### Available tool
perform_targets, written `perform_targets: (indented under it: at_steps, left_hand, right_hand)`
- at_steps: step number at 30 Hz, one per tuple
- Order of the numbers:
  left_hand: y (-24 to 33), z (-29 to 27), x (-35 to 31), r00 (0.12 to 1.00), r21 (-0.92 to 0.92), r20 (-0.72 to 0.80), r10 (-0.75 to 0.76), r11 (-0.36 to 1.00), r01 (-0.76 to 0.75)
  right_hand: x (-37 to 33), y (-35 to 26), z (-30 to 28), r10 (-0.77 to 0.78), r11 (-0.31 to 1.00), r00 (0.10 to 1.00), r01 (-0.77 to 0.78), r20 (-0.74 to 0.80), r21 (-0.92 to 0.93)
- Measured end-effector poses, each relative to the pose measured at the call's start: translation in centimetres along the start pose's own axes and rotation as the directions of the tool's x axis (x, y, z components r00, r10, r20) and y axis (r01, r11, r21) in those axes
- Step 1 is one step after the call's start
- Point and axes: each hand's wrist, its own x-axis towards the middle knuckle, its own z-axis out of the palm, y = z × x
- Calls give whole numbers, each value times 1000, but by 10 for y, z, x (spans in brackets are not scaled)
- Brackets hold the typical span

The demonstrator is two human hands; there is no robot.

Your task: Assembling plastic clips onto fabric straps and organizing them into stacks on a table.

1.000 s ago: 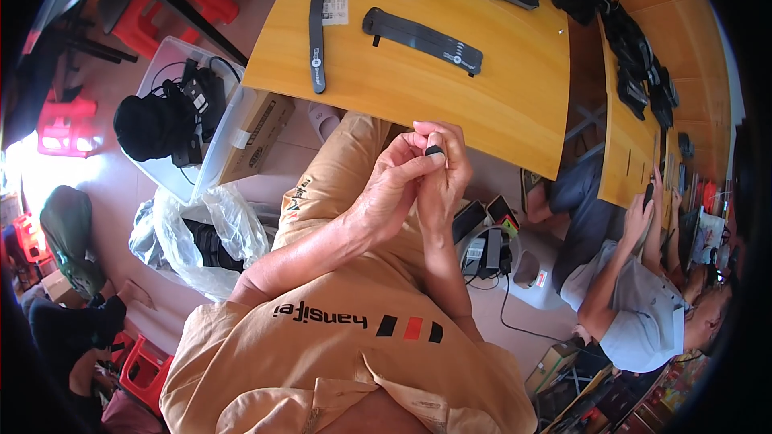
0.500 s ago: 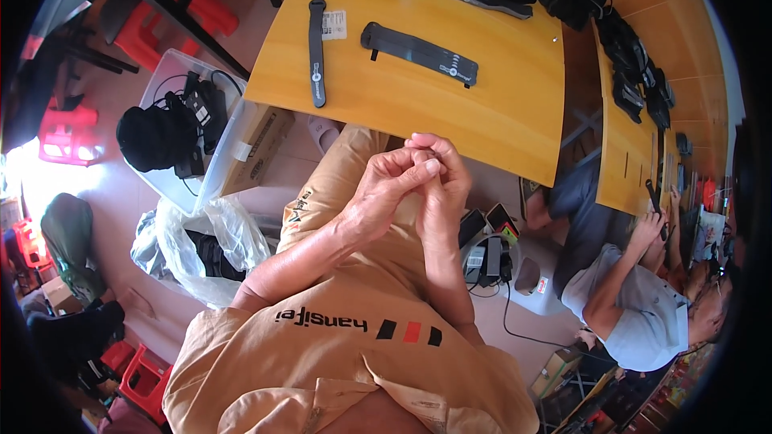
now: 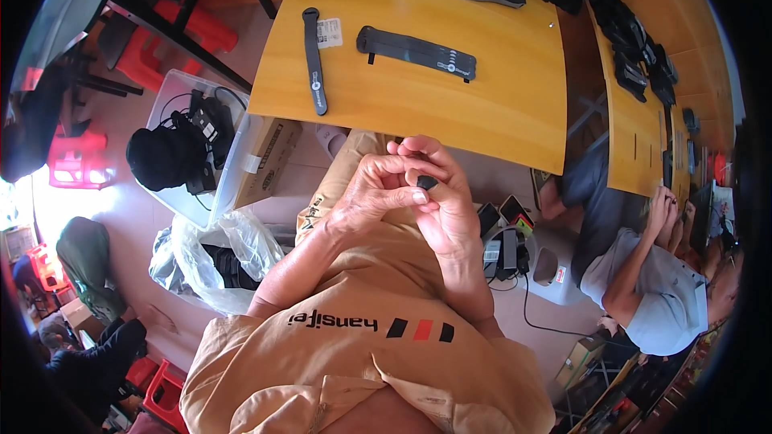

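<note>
My left hand (image 3: 382, 186) and my right hand (image 3: 445, 213) meet in front of my lap, just below the table's near edge. Between them is a small black piece (image 3: 427, 182), too small and covered to name. My left thumb and fingertips press against it, while the bent fingers of my right hand close around it from the other side. Beyond my hands, a dark grey strap (image 3: 315, 64) with a slotted end lies lengthwise on the table. To its right rests a wider dark grey band (image 3: 416, 53) with small black tabs along its lower edge.
Black stacked goods stand along the far edge of the yellow table (image 3: 498, 124). At left are a clear plastic bin (image 3: 229, 162) of black gear and a plastic bag (image 3: 211, 261). A white stool (image 3: 555, 273) with small devices and a co-worker (image 3: 643, 289) are at right.
The small black piece now shows between my fingers, where it was hidden before. My hands have opened slightly around it. The whole view has shifted a little.
</note>
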Motion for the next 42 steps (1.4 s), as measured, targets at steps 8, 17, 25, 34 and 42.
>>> perform_targets:
  at_steps: [8,17,25,34,42]
  left_hand:
    - [15,-2,-15,951,292,-106,291,923,-250]
    - [23,5,-15,858,908,289,424,162,-386]
    - [27,-4,-21,940,677,261,220,653,-340]
    - [32,-4,-19,857,397,206,472,761,-514]
    - [29,2,-18,893,750,221,392,517,-412]
  right_hand:
    - [0,-1,6,-55,995,998,55,0,-80]
    - [3,-1,12,-131,982,991,127,-17,-136]
    - [1,-4,21,-164,956,979,189,124,-225]
    - [4,-4,15,-196,923,977,212,82,-321]
    - [6,-1,20,-137,981,985,150,106,-126]
